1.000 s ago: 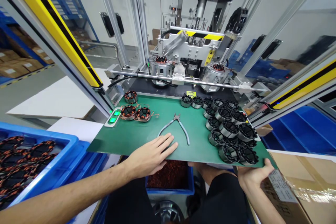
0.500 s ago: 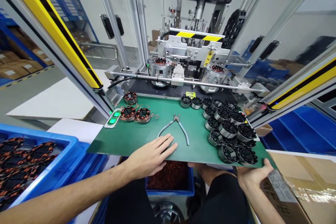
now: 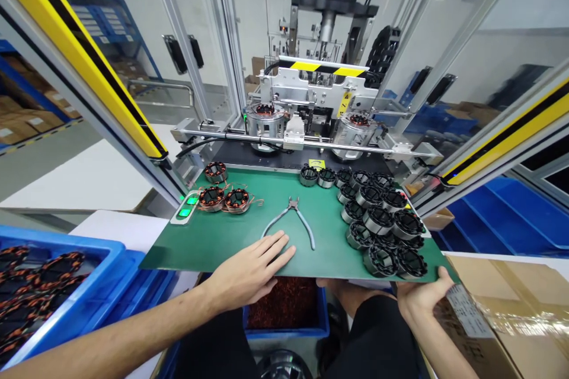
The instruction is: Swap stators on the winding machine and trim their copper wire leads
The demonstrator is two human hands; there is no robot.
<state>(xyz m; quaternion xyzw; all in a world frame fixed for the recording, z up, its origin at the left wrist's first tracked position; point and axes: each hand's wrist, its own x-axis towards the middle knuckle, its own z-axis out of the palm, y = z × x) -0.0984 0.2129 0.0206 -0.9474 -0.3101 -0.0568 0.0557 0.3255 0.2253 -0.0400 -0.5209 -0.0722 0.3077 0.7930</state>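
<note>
My left hand point(image 3: 255, 263) lies palm down at the front edge of the green tabletop point(image 3: 182, 240), fingers stretched out. Its fingertips cover the lower end of one handle of the diagonal cutters point(image 3: 292, 206), which lie spread with jaws pointing away. At the right front corner my right hand point(image 3: 422, 296) grasps the tabletop edge, thumb on top; its other fingers are hidden underneath. Close to that hand, several bare black-and-silver motor stators point(image 3: 379, 219) stand in groups, some stacked. On the left sit three copper-wound stators point(image 3: 237, 200) with loose wire ends.
Behind the tabletop stands a machine with two metal fixtures point(image 3: 265, 124) holding wound stators, behind a horizontal metal rail point(image 3: 329, 145). Wound stators fill a blue bin point(image 3: 109, 251) at left. A bin of reddish scraps point(image 3: 284, 308) sits below; a carton point(image 3: 498, 296) stands right.
The whole view has shifted slightly, with the scene sitting a little further left and lower. Both hands, the cutters and the stators keep their places on the tabletop.
</note>
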